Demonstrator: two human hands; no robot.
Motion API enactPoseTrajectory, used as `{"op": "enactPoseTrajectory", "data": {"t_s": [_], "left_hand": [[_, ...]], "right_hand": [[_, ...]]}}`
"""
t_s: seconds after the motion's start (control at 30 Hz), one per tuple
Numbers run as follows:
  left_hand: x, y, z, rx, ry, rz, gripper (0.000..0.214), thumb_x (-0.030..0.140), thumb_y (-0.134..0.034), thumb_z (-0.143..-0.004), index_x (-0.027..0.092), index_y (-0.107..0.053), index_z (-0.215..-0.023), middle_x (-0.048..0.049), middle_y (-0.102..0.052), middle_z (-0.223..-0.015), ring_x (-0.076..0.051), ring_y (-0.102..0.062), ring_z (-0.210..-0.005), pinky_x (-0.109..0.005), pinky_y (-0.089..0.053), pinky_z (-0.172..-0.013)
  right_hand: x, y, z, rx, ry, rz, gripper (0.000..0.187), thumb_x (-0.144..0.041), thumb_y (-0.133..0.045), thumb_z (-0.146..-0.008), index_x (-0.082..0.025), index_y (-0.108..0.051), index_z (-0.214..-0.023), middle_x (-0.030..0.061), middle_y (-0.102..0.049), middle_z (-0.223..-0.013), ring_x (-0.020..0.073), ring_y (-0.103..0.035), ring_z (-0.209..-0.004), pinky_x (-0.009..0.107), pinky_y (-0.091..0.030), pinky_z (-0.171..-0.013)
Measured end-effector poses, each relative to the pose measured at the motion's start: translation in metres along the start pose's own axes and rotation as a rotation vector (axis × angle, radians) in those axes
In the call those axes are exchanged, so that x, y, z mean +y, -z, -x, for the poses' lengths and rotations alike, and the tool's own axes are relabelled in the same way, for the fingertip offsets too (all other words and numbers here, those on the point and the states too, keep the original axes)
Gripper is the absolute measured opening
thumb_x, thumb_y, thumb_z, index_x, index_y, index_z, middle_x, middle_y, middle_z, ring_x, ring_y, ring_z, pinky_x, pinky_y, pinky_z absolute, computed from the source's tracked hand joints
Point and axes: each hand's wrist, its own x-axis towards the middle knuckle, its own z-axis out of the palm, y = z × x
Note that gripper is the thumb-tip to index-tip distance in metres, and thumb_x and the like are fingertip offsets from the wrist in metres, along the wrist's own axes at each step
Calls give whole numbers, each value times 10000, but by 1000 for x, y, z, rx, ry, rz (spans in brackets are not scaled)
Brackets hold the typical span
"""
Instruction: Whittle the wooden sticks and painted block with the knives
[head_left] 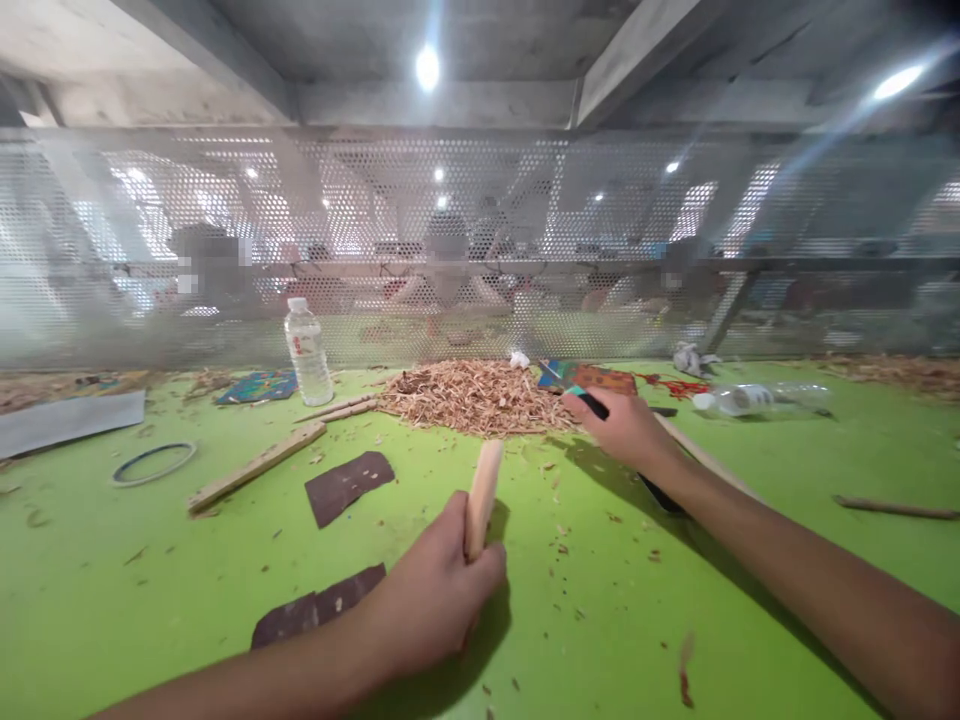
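Observation:
My left hand [439, 595] is closed around a pale piece of wood [484, 485], whose far end sticks up past the thumb and fingers. Further forward and to the right, my right hand [626, 425] grips a knife [589, 402] by its black and green handle. Its thin blade points away to the upper left, apart from the wood. Just beyond both hands lies a heap of wood shavings [465, 395]. Two dark sandpaper sheets, a nearer one [322, 605] and a farther one [349, 485], rest left of my left hand.
On the green table [600, 620] stand or lie a water bottle [307, 355], a tipped bottle [757, 399], a holed wooden strip [259, 465], a ring [154, 464] and a stick [896, 508]. A dark flat object [661, 495] sits under my right forearm. A perforated screen [360, 240] borders the back.

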Motion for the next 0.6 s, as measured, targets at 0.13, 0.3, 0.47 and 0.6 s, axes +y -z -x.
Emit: {"op": "enactPoseTrajectory", "data": {"t_s": [0.13, 0.3, 0.47, 0.6], "left_hand": [[-6, 12, -15, 94, 5, 27, 211, 435, -488, -975, 262, -366, -970, 86, -464, -622, -134, -504, -436, -229, -418, -395], [-7, 15, -18, 80, -9, 60, 192, 395, -517, -956, 256, -389, -988, 99, -465, -582, -118, -466, -383, -214, -406, -365], [-4, 12, -15, 82, -38, 23, 174, 356, -495, -955, 255, -355, -926, 108, -372, -649, -82, -417, -377, -203, -392, -344], [-2, 14, -14, 46, -6, -7, 129, 332, -471, -956, 243, -378, -944, 102, -403, -623, -89, -425, -388, -204, -375, -355]], "right_hand": [[-36, -5, 20, -207, 199, -94, 554, -686, -376, -1009, -217, -643, -884, 42, -665, -725, 197, -593, -623, 295, -359, -580], [-71, -16, 45, -397, 382, -164, 519, -677, -454, -992, -215, -603, -808, -8, -608, -655, 152, -545, -572, 273, -311, -551], [-77, -19, 54, -443, 479, -154, 522, -668, -420, -1008, -206, -615, -865, 8, -620, -697, 155, -533, -595, 282, -289, -568], [-70, -23, 49, -431, 425, -71, 555, -720, -421, -975, -222, -645, -877, 27, -669, -739, 178, -579, -642, 286, -316, -591]]}}
